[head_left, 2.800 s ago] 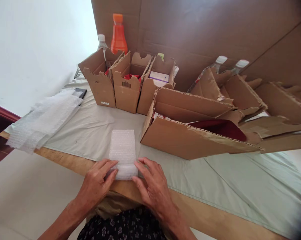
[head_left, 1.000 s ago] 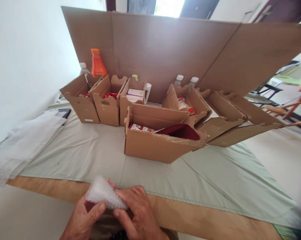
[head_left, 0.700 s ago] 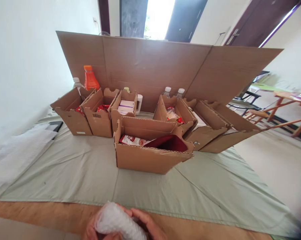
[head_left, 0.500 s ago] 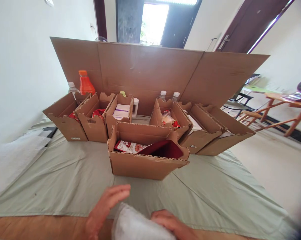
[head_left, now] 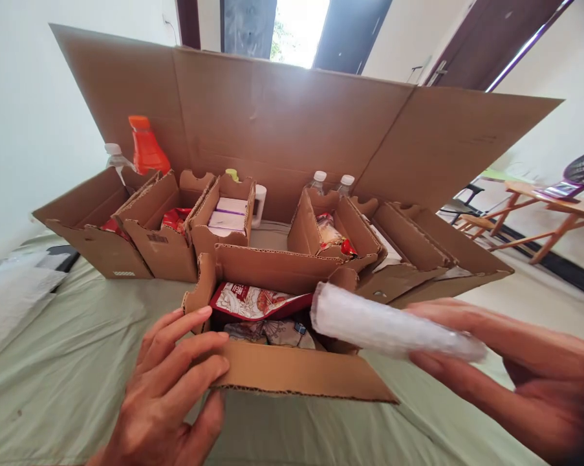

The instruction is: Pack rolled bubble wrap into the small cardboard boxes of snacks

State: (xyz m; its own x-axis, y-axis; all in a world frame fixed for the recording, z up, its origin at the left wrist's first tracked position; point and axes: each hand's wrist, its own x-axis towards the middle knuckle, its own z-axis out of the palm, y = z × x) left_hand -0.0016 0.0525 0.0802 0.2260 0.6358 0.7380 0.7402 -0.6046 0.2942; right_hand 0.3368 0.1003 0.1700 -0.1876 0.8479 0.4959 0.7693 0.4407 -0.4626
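My right hand (head_left: pixel 524 369) is closed on a folded piece of white bubble wrap (head_left: pixel 389 323), thumb below and fingers above. The wrap is held up over the right end of the front cardboard box (head_left: pixel 301 374). At the box's near left corner, my left hand (head_left: pixel 170 382) grips the front panel, with fingers over the edge and thumb on the outside. That panel leans outward toward me. A dark red printed packet (head_left: pixel 253 301) lies inside the box, over grey patterned packages (head_left: pixel 272 332) that are partly hidden.
Behind stands a row of cardboard bins, among them one with white boxes (head_left: pixel 228 215) and one with a red packet (head_left: pixel 176 219). An orange bottle (head_left: pixel 149 147) and a white mug (head_left: pixel 259 204) stand before a tall cardboard panel (head_left: pixel 282 116). Bubble wrap (head_left: pixel 15 298) lies at left.
Both hands have risen from the near edge to the front box. My left hand has taken its front panel, which now tilts outward. My right hand has lifted the bubble wrap.
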